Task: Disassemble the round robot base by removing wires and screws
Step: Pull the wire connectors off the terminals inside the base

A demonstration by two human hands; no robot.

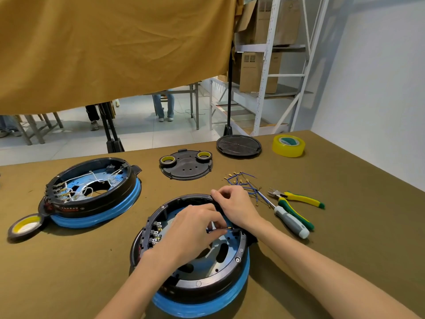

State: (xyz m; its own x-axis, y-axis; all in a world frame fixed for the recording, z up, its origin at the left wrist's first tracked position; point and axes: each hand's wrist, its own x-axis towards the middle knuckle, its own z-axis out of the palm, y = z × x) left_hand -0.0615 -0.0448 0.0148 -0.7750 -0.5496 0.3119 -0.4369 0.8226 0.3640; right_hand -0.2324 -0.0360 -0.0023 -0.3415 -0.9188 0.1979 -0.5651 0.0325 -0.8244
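**Head view: both hands inside the near base**

Head camera looks down on a brown cloth table (345, 261). The near base (200, 293), a black ring on a blue band, sits at the front centre of the table, directly below me. My left hand (190, 231) reaches into its open top, fingers curled, and pinches a small dark wire (212, 230) with a brass tip near the right inner wall. My right hand (234, 203) lies over the far right rim, fingers bent and gripping the rim; I cannot tell what the fingertips touch beneath it. Terminal blocks (156, 233) line the left inner wall.

A second base (92, 194), with white wires inside, lies to the left, well apart. A tape roll (25, 226) rests just beside its near left edge. Behind the near base lies a black cover (186, 168) carrying two small tape rolls, and farther right a round black lid (238, 145). A yellow tape roll (288, 145) stands at the far right.

Right of my right hand lies a heap of loose blue wires (243, 184) with brass ends. Just beside them rest a screwdriver (291, 221) and cutters (299, 201) with yellow-green handles, touching.
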